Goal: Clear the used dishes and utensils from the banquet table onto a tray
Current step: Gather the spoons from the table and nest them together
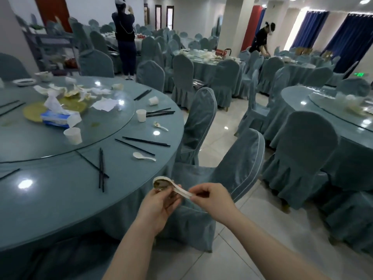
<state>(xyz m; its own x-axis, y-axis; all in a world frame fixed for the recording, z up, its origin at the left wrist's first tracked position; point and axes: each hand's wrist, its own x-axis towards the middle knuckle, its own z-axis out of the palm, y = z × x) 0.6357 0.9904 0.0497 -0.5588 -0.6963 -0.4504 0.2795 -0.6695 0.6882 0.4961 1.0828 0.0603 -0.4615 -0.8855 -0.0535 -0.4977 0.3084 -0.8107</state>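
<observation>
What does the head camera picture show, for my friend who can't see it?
Two bare hands hold a dirty white soup spoon beside a round banquet table: the left hand under its bowl, the right hand pinching its handle. Chopsticks, paper cups and crumpled napkins lie on the table.

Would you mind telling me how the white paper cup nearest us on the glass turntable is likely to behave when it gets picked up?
The paper cup looks thin-walled, so it is probably very light and may crumple under a firm squeeze. It stands upright with a narrow base, so a sideways nudge would likely tip it. Whether liquid remains inside cannot be seen.
</observation>
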